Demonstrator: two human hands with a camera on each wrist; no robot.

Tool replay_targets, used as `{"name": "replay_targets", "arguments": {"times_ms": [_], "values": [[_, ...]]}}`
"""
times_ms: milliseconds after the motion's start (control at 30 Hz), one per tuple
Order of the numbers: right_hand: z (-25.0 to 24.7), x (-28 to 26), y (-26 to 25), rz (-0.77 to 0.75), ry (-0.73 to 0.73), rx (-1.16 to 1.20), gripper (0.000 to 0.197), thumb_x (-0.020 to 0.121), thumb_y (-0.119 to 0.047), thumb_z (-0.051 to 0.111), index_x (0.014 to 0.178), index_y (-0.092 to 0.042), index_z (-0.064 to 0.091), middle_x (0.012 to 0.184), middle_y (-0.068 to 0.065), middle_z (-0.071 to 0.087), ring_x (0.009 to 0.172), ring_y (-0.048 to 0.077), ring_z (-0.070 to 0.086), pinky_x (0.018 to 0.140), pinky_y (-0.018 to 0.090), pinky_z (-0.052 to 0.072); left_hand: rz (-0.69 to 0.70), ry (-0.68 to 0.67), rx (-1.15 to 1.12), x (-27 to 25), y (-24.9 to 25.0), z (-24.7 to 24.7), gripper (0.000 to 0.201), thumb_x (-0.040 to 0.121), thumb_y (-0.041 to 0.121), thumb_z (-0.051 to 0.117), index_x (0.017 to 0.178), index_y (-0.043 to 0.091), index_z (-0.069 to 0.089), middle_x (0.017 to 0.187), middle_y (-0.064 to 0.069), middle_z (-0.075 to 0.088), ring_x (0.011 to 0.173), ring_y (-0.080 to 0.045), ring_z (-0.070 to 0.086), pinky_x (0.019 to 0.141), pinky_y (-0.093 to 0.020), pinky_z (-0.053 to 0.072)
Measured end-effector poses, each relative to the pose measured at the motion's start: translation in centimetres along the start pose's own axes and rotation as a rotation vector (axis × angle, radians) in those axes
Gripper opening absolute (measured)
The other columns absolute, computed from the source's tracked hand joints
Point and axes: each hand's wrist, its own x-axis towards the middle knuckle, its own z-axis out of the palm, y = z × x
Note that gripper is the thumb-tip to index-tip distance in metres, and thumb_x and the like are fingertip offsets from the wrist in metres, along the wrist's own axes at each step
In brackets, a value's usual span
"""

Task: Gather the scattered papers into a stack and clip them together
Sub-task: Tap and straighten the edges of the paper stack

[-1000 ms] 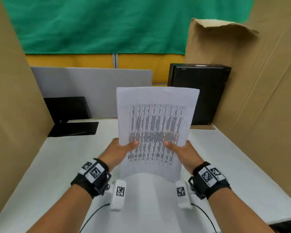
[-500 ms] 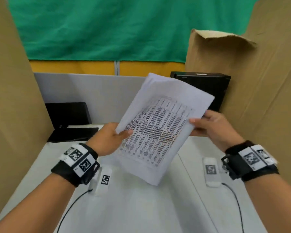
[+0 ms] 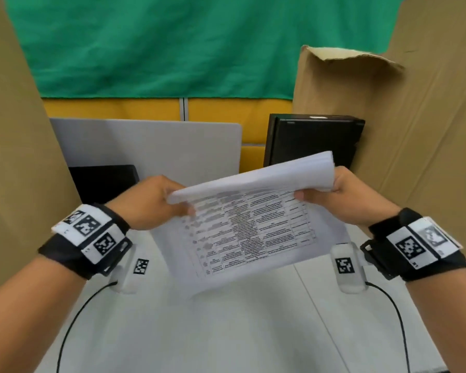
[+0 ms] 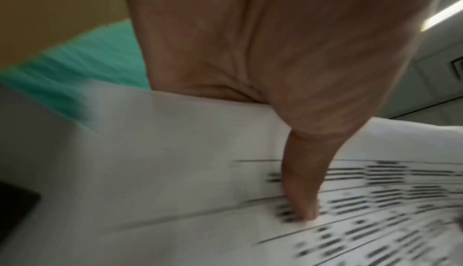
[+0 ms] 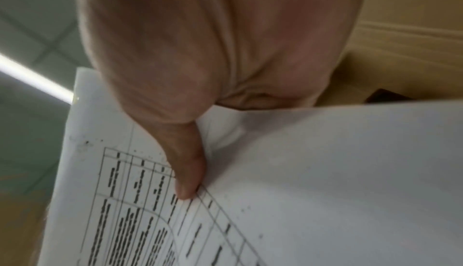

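Note:
A stack of white printed sheets [image 3: 250,230] with a table of text hangs in the air above the white table [image 3: 226,332], turned sideways. My left hand [image 3: 156,203] pinches its left edge, thumb on the printed face [image 4: 300,201]. My right hand [image 3: 334,195] grips the right edge, thumb pressed on the top sheet [image 5: 188,181], fingers behind the stack. The far long edge of the sheets [image 3: 293,170] curls over towards me. The sheets [image 4: 175,151] fill the lower half of both wrist views [image 5: 325,171].
Cardboard walls stand at left [image 3: 14,170] and right [image 3: 428,130]. A black box [image 3: 312,141] stands at the back right, a grey panel [image 3: 151,146] behind centre, a black device [image 3: 102,181] at the back left. Green cloth [image 3: 159,44] hangs behind. Two white tagged units [image 3: 347,265] with cables lie on the table.
The stack was upright, held at its bottom edge by both hands; it has rotated clockwise to lie sideways. My right hand moved up and right, and the far edge now curls over.

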Motion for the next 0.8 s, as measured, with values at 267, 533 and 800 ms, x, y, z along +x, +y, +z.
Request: {"name": "replay_targets", "arguments": {"times_ms": [267,533,800], "values": [[-0.4,-2.0,3.6,0.165,0.176,0.604,0.04,0.082,-0.002,0.066,0.122,-0.011,0.067,0.115,0.006,0.078,0.108,0.025,0.074,0.084,0.031,0.063,-0.138,0.092,-0.728,-3.5,-5.8,1.0,0.075,0.038,0.052,0.095,0.098,0.012,0.075,0.096,-0.007,0.08,0.084,-0.011,0.076,0.076,-0.02,0.059],[2.4,-2.4,5.9,0.262,0.139,0.694,0.05,0.079,-0.006,0.068,0.129,-0.008,0.064,0.124,0.01,0.075,0.114,0.03,0.071,0.092,0.041,0.061,-0.121,-0.145,-1.564,-7.9,-1.1,6.4,0.067,0.104,-0.002,0.017,0.074,-0.012,0.077,0.077,-0.026,0.075,0.079,-0.004,0.075,0.074,-0.005,0.051],[3.8,-3.4,6.5,0.311,0.056,0.634,0.045,0.084,-0.003,0.068,0.127,-0.013,0.064,0.124,0.011,0.074,0.114,0.03,0.072,0.097,0.05,0.057,0.157,-0.231,-1.726,-7.6,-2.7,5.8,0.052,0.107,0.013,0.028,0.143,-0.024,0.025,0.148,-0.045,0.03,0.142,-0.051,0.03,0.12,-0.05,0.02]]}}
